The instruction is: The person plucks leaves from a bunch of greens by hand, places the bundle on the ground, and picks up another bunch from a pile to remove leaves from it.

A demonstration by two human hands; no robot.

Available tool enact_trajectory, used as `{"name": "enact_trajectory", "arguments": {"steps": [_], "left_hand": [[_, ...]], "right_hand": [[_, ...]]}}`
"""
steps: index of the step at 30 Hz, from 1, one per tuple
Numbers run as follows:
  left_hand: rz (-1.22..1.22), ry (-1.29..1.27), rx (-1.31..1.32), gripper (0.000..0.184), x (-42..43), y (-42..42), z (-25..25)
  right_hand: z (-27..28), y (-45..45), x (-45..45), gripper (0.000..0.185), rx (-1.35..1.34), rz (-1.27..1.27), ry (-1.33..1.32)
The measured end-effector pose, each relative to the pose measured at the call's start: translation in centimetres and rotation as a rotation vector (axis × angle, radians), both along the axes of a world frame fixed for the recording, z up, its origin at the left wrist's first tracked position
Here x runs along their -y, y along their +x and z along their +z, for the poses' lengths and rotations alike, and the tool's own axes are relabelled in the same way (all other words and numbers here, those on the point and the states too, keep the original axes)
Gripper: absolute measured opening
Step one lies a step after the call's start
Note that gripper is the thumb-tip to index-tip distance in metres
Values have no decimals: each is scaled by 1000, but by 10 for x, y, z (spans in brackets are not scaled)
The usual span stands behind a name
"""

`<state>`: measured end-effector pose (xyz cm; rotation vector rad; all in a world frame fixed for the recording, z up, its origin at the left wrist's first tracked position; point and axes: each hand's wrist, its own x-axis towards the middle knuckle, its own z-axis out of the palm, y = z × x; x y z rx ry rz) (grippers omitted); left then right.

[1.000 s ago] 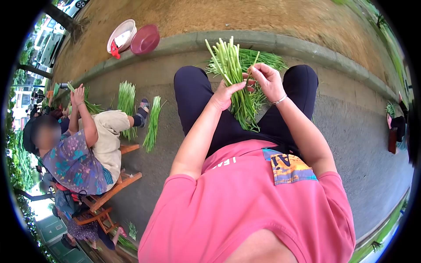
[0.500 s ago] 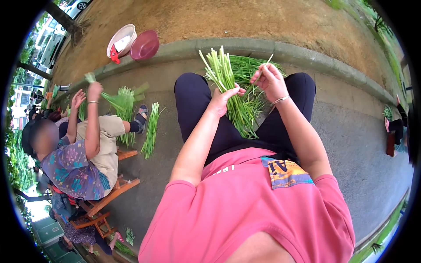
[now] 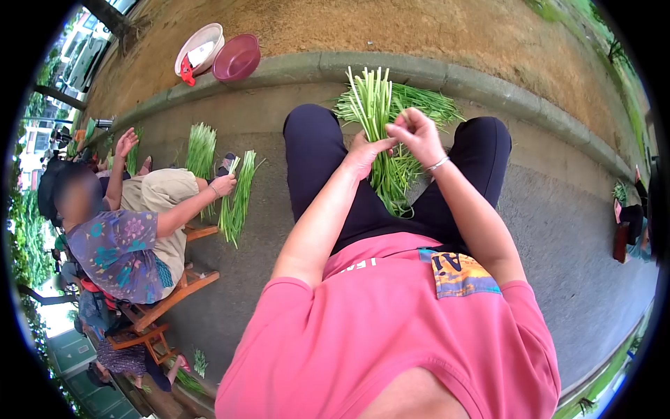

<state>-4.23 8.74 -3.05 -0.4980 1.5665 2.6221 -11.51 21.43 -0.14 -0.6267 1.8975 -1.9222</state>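
My left hand (image 3: 363, 153) is closed round a bundle of long green stalks (image 3: 372, 105), their pale cut-looking ends pointing away from me and the thin leafy ends hanging between my knees. Right against the bundle, close to the left thumb, my right hand (image 3: 419, 140) has its thumb and forefinger pinched together. Whatever sits in that pinch is too small to make out. On the ground past my knees lies a heap of loose green stalks (image 3: 426, 105), partly hidden by the bundle and the right hand.
A stone kerb (image 3: 481, 80) runs beyond the heap. On it and the dirt stand a pinkish-white basin (image 3: 209, 35) and a dark red basin (image 3: 237, 57). To the left, another person (image 3: 118, 244) sits on a wooden stool (image 3: 178, 300), reaching toward a green bunch (image 3: 237, 202) on the pavement.
My right hand has come in to the bundle; the single stalk it held upright no longer shows. The bundle stands more upright. The other person's raised arm has lowered to the bunch on the ground.
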Motion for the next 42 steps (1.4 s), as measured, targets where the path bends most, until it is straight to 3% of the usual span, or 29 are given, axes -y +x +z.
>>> {"name": "enact_trajectory", "arguments": {"steps": [3,4,7,9,11,13,20,24,35,38,42], "left_hand": [[53,-23,-9,25,-5,2,1],[1,-60,43,36,-2,2,0],[-1,17,-15,38,-6,6,10],[-22,48,-22,38,-1,6,6],[-46,81,-30,37,2,7,5],[29,145,-24,36,3,7,5],[-12,175,-30,34,5,9,-4],[34,154,-81,34,2,12,-7],[115,184,-66,30,1,15,-8],[184,146,-27,15,0,18,-9],[169,192,-78,18,7,18,-12]], "right_hand": [[11,14,18,27,-252,-63,202],[13,15,20,29,-298,-104,244],[1,7,20,27,-405,-151,269],[-2,5,16,22,-211,-75,248],[-1,3,13,20,136,-12,66],[-14,-2,12,18,2,-26,-1],[0,-5,12,13,346,-63,-331],[-3,10,10,15,313,-53,-170],[-21,22,13,19,230,-48,-183],[-11,14,-2,20,250,-170,-249],[5,-9,-28,22,149,-295,-251]]}}
